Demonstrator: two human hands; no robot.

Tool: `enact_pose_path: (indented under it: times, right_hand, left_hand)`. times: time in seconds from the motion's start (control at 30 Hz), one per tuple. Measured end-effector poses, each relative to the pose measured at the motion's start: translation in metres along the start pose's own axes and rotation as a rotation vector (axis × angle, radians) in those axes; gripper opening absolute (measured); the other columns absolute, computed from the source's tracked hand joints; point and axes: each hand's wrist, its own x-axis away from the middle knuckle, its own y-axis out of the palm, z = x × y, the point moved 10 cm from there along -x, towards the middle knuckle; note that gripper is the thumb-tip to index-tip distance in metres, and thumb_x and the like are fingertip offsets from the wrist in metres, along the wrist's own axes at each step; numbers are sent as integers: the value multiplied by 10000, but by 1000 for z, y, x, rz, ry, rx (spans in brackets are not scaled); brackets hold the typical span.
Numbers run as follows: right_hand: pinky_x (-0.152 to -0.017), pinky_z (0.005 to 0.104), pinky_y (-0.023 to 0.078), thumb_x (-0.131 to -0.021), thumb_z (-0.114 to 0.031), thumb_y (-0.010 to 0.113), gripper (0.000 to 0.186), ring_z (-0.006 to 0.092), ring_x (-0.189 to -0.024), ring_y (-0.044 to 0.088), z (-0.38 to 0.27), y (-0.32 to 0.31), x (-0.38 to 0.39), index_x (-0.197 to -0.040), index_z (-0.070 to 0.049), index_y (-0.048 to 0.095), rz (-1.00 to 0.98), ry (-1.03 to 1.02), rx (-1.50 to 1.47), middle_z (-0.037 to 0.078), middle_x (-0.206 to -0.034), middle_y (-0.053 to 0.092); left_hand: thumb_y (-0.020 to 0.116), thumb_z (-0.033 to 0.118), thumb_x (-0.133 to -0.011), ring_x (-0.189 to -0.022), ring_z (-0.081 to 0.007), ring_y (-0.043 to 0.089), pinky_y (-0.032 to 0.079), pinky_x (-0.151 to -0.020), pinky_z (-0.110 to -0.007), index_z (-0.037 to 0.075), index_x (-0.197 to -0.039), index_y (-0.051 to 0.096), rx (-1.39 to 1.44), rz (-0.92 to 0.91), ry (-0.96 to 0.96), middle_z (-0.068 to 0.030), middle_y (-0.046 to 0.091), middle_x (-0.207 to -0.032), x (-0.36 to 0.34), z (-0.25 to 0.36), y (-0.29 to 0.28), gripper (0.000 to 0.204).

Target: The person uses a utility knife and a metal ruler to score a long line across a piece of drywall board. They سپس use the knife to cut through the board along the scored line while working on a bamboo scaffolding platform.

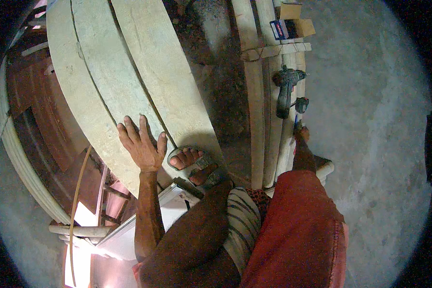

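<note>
My left hand lies with fingers spread on the middle one of three pale, curved boards, beside my sandalled foot. My right hand is at the outer edge of a bundle of pale lengths of timber, its fingers closed around a slender blue item, partly hidden and too small to identify. Just beyond that hand lie a small black object and a dark cordless drill on the timber.
An open cardboard box rests at the timber's far end, past a crosspiece. Brown panels, a thin curved strip and a white panel are at left. Grey concrete floor runs along the right.
</note>
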Motion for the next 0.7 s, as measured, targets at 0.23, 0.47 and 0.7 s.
enact_pose_path:
  times: [0.23, 0.47, 0.7]
  right_hand:
    - [-642, 315, 478, -889, -170, 640, 206, 152, -727, 583, -2, 6, 17, -1053, -54, 597, -98, -106, 56, 43, -854, 622]
    - [-620, 252, 422, -933, -177, 604, 162, 100, -681, 500, -254, -15, 108, -1031, -48, 590, -598, -577, -840, 5, -839, 573]
    - [-783, 332, 491, -968, -210, 551, 264, 168, -860, 600, -547, -100, 305, -1095, 11, 619, -1030, -1139, -525, 72, -947, 665]
  left_hand:
    - [587, 505, -847, -1386, -530, 156, 152, -1116, -609, 64, -1404, 437, 15, -45, -75, -297, 256, -1496, 1, -16, 2, 726]
    - [684, 298, -809, -1412, -441, 180, 140, -1166, -527, 84, -1343, 488, 450, -79, -203, -219, 289, -1503, 5, -30, -18, 608]
    - [585, 294, -893, -1209, -374, 505, 380, -1061, -441, -10, -1304, 504, 635, -97, -298, -246, 525, -1303, 133, -65, -106, 517]
